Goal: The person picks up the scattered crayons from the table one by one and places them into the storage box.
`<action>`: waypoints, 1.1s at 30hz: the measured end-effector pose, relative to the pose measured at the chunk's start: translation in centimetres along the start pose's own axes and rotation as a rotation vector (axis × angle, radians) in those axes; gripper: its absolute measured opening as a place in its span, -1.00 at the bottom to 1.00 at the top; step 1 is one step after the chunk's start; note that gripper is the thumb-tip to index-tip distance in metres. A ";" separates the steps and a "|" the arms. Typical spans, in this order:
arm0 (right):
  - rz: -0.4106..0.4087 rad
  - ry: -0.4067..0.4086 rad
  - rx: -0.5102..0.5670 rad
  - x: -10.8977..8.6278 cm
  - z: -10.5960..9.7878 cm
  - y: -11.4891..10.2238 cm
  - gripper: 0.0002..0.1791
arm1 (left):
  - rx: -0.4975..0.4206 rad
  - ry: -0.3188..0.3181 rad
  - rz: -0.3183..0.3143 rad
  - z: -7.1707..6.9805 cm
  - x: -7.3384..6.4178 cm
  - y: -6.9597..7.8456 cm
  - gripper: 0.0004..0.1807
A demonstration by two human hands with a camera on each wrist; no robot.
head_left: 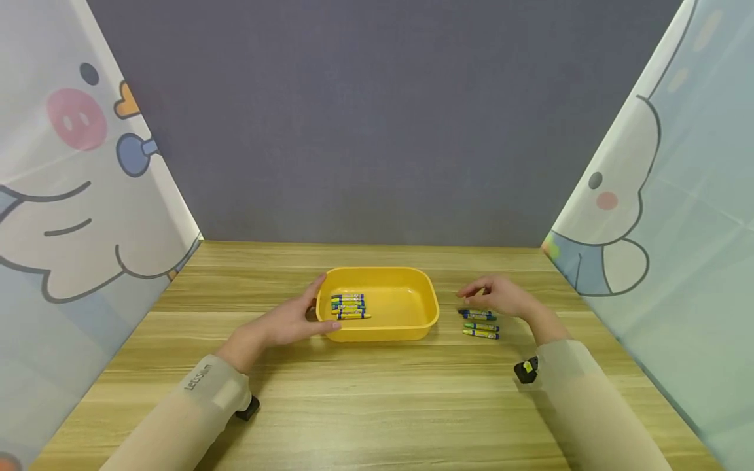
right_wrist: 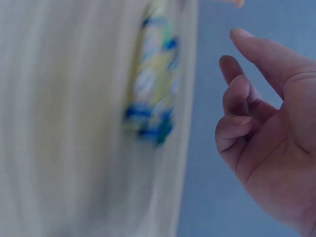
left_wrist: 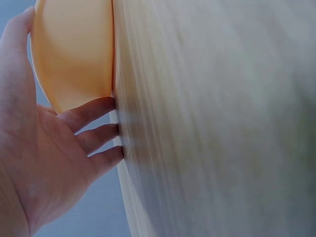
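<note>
Only the head view looks down into my smooth yellow tray (head_left: 406, 307), where slim, patterned crayons (head_left: 349, 307) lie side by side at the left; the left wrist view shows its rounded outer wall and my fingertips low by the wood-grained table (head_left: 377, 392). Right of the tray lie the loose crayons (head_left: 481, 326) (just a blur from my right wrist). My left hand (head_left: 291, 322), spread wide, grips the tray's left end, thumb at the near rim. My right hand (head_left: 503, 296) hangs half-curled near the loose crayons, thumb apart, holding nothing.

Tray (head_left: 406, 307) on table (head_left: 377, 405), crayons (head_left: 351, 311) in its left half, more crayons (head_left: 482, 327) to its right, wall (head_left: 377, 118) behind
</note>
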State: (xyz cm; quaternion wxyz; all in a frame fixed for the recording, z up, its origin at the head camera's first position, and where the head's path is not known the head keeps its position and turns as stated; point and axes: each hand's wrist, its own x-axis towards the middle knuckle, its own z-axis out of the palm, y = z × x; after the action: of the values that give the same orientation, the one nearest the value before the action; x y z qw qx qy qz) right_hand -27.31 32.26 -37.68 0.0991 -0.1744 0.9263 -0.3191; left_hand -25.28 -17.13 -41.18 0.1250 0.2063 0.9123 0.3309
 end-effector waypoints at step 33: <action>0.070 0.031 -0.062 -2.3 -1.2 6.2 -0.70 | -0.017 -0.006 0.002 0.0 0.1 0.0 0.41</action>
State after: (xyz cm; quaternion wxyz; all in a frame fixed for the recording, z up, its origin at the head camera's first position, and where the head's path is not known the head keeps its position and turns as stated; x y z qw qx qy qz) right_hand -27.13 38.41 -40.41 0.0905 -0.1399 0.9427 -0.2892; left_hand -25.38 -17.10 -41.19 0.1291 0.2071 0.9089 0.3381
